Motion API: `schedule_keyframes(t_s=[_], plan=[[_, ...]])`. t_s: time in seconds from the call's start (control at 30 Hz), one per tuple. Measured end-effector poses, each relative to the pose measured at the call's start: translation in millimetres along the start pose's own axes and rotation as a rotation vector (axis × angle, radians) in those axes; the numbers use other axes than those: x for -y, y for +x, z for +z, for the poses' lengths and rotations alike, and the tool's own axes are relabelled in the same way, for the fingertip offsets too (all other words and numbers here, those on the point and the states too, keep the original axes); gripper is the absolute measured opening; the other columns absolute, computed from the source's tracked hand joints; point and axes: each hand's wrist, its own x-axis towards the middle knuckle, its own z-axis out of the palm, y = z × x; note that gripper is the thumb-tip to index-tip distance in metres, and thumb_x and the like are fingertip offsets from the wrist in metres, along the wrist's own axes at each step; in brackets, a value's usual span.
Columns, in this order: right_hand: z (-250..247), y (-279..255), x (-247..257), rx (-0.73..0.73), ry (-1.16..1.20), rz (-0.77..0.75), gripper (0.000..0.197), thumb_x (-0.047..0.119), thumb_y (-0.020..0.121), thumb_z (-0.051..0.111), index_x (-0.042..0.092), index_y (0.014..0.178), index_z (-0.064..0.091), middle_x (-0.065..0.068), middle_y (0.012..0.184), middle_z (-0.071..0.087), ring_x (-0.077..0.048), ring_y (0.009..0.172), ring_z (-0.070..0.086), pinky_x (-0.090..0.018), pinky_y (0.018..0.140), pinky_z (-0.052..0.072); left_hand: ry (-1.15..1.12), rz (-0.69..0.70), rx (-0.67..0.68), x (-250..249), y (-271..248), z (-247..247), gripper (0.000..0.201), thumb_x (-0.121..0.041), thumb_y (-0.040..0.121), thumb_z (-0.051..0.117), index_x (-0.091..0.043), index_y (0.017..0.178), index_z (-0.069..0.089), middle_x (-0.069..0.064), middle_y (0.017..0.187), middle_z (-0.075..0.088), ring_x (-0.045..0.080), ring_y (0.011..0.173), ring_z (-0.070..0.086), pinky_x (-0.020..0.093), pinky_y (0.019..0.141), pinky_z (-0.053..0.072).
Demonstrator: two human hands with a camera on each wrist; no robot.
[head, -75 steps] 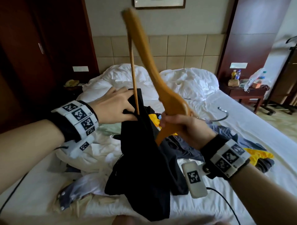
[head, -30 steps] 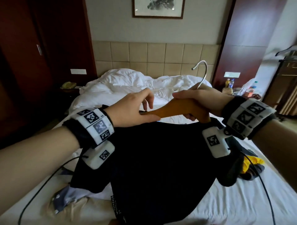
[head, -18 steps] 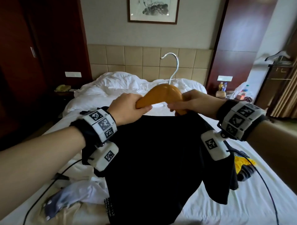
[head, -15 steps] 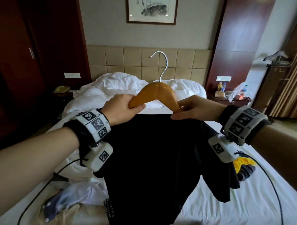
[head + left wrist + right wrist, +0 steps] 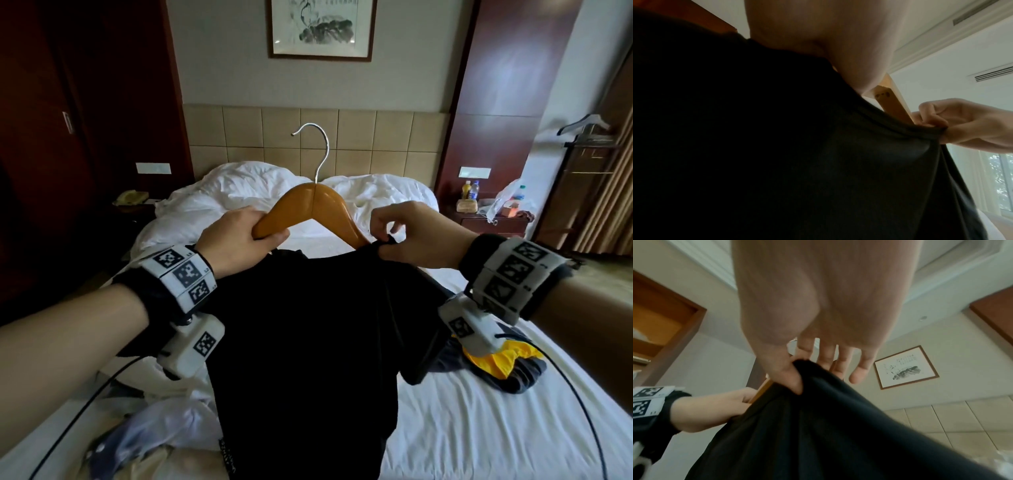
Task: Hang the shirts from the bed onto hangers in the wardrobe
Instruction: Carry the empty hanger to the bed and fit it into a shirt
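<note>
A black shirt [image 5: 308, 335] hangs on a wooden hanger [image 5: 308, 209] held upright above the bed, its metal hook [image 5: 320, 147] pointing up. My left hand [image 5: 239, 236] grips the hanger's left arm together with the shirt's neckline. My right hand [image 5: 404, 233] pinches the shirt's collar edge [image 5: 929, 131] between thumb and forefinger at the hanger's right arm, its other fingers spread loosely [image 5: 840, 363]. In the wrist views the black cloth [image 5: 828, 426] fills the lower part, and the hanger's pale underside [image 5: 890, 100] shows in the left wrist view.
Several more garments lie on the white bed [image 5: 479, 428]: a yellow and grey pile [image 5: 503, 366] at right, pale clothes [image 5: 144, 438] at lower left. A nightstand [image 5: 493, 222] with bottles stands right of the headboard. Dark wooden panels [image 5: 85, 137] stand at left.
The hanger turned from slanted to upright, hook on top, and rose with the shirt. My right hand left the hanger's right arm and now pinches the shirt's collar.
</note>
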Motion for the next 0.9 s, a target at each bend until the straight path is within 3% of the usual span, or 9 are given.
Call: schedule_keyframes(t_s=[0.1,0.2,0.27,0.43,0.5,0.6,0.7,0.8,0.9], plan=[[1.7,-0.4,-1.6,-0.036,0.056,0.002,0.024,0.008,0.074,0.069,0.021,0.068,0.05,0.009,0.07,0.054,-0.008,0.069,0.05,-0.038,0.083,0.048,-0.034,-0.011,-0.028,7.1,0.0,2.8,0.037,-0.051,0.09,0.061,-0.024,0.066,0.052,-0.008,0.066,0.053,0.014,0.065,0.053,0.032,0.065,0.037],[2.9,-1.0,-4.9,-0.068,0.137,0.073,0.018,0.017,0.075,0.073,0.022,0.08,0.056,-0.003,0.09,0.058,-0.021,0.085,0.054,-0.043,0.089,0.048,-0.035,-0.028,-0.06,10.3,0.2,5.1,0.04,-0.051,0.089,0.063,-0.025,0.062,0.049,-0.009,0.061,0.051,0.013,0.063,0.052,0.031,0.064,0.035],[4.8,-0.4,-7.6,-0.107,0.156,0.111,0.023,0.017,0.078,0.077,0.026,0.084,0.056,-0.008,0.1,0.057,-0.022,0.092,0.055,-0.041,0.091,0.049,-0.042,-0.03,-0.067,11.0,-0.6,6.7,0.041,-0.052,0.088,0.063,-0.024,0.062,0.05,-0.008,0.06,0.051,0.014,0.062,0.052,0.031,0.063,0.035],[18.3,3.7,0.0,0.002,0.225,0.298,0.047,0.044,0.073,0.081,0.028,0.111,0.059,0.006,0.1,0.066,-0.012,0.092,0.065,-0.034,0.09,0.054,0.003,-0.046,-0.122,1.6,-5.4,11.3,0.036,-0.056,0.086,0.064,-0.023,0.075,0.064,-0.008,0.068,0.06,0.014,0.072,0.059,0.03,0.063,0.038],[30.6,12.4,11.6,-0.002,0.167,0.288,0.05,0.043,0.074,0.081,0.023,0.113,0.058,0.005,0.095,0.069,-0.011,0.086,0.067,-0.032,0.085,0.054,0.005,-0.035,-0.141,-8.9,-7.1,13.8,0.034,-0.057,0.085,0.065,-0.023,0.083,0.067,-0.008,0.071,0.063,0.013,0.074,0.06,0.03,0.064,0.041],[45.4,26.7,26.2,-0.221,0.189,0.344,0.031,0.021,0.078,0.079,0.008,0.1,0.062,0.002,0.074,0.065,-0.015,0.065,0.065,-0.027,0.06,0.05,-0.01,-0.016,-0.146,-19.7,-8.3,17.4,0.033,-0.057,0.081,0.07,-0.024,0.087,0.068,-0.008,0.073,0.064,0.012,0.073,0.061,0.029,0.064,0.045],[53.0,29.0,24.0,-0.315,0.169,0.403,0.021,0.01,0.075,0.074,0.001,0.092,0.064,-0.004,0.072,0.059,-0.02,0.067,0.055,-0.026,0.056,0.04,-0.275,0.007,0.025,-14.0,-8.5,9.4,0.038,-0.055,0.071,0.08,-0.03,0.096,0.067,-0.008,0.084,0.072,0.008,0.081,0.069,0.026,0.076,0.052],[52.1,23.6,18.2,-0.317,0.162,0.397,0.021,0.009,0.074,0.074,0.003,0.093,0.065,-0.005,0.074,0.061,-0.021,0.067,0.054,-0.025,0.056,0.039,-0.324,0.046,0.218,10.8,-10.1,-6.0,0.048,-0.058,0.061,0.081,-0.036,0.102,0.068,-0.012,0.101,0.073,-0.003,0.099,0.066,0.02,0.094,0.047],[47.5,20.8,13.0,-0.331,0.153,0.422,0.018,0.011,0.074,0.075,0.008,0.086,0.062,0.001,0.066,0.054,-0.02,0.064,0.052,-0.026,0.054,0.038,-0.317,0.054,0.267,40.1,-15.8,-10.4,0.052,-0.058,0.062,0.083,-0.025,0.101,0.074,-0.008,0.099,0.075,0.005,0.097,0.068,0.027,0.091,0.049]])
